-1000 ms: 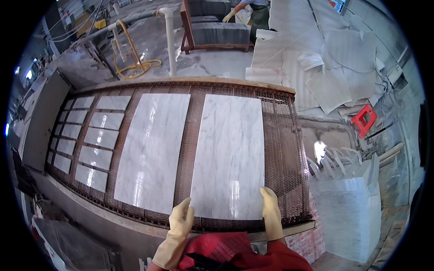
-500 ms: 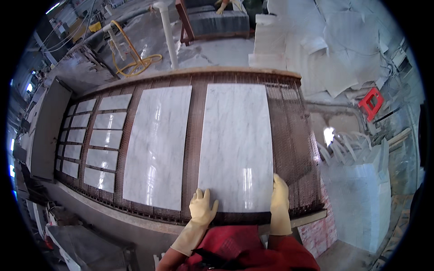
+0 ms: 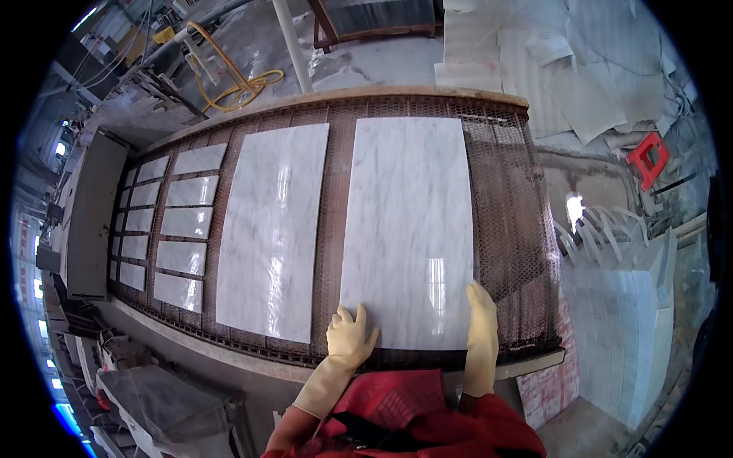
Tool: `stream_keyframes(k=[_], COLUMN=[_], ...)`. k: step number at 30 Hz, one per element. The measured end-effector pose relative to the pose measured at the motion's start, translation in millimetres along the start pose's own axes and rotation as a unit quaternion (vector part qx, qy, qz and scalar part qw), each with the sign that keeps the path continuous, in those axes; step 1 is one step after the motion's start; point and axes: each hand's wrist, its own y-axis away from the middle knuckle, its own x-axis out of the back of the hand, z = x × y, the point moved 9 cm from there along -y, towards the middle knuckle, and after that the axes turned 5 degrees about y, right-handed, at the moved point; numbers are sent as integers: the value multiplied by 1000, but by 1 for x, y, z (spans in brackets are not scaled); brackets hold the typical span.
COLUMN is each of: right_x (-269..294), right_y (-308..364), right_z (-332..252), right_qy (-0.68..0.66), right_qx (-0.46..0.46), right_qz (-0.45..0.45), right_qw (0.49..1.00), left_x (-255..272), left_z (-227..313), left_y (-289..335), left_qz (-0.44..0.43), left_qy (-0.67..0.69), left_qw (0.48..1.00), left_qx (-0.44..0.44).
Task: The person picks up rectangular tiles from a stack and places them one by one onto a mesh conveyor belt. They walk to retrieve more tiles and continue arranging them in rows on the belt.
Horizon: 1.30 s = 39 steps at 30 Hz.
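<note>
A white, grey-veined marble slab point(image 3: 405, 229) lies flat on a brown mesh conveyor belt point(image 3: 508, 221), right in front of me. Both my hands wear pale yellow rubber gloves. At the slab's near left corner rests my left hand point(image 3: 351, 336), its fingers spread and its thumb over the polished top. Along the near part of the right edge, my right hand point(image 3: 482, 324) touches the slab with its fingers stretched out; its palm side is hidden. A second marble slab point(image 3: 273, 229) of similar shape lies to the left, apart from the first.
Several small marble tiles point(image 3: 187, 223) lie in columns farther left, before a grey housing point(image 3: 99, 214). At right stand upright pale slabs point(image 3: 611, 328) and a red plastic piece point(image 3: 648, 160). A yellow hose point(image 3: 243, 84) and white post point(image 3: 292, 46) stand beyond the belt.
My view has shifted, so the belt and slabs sit higher in the picture. Both hands keep their places at the slab's edges. Another person's gloved hand at the top is out of view now.
</note>
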Motion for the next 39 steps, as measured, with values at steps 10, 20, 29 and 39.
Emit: stream_keyframes(k=[10,20,29,39], right_x=[5,16,9,3], right_y=[-32,-48,-34,-24], right_z=[24,33,16,15], right_qy=[95,181,159,149], right_qx=[25,-8,3,9], right_qz=[-47,-23,-49,-70], right_qw=[994,983,986,986], left_x=[1,-7,-7,-8], left_z=[1,5,2,-1], left_y=[-5,-4,-5,-4], left_qz=[-17,-7,-9,-33], left_qy=[16,-25,-24,-18], left_qw=[999,999,999,999], left_qx=[28,25,26,32])
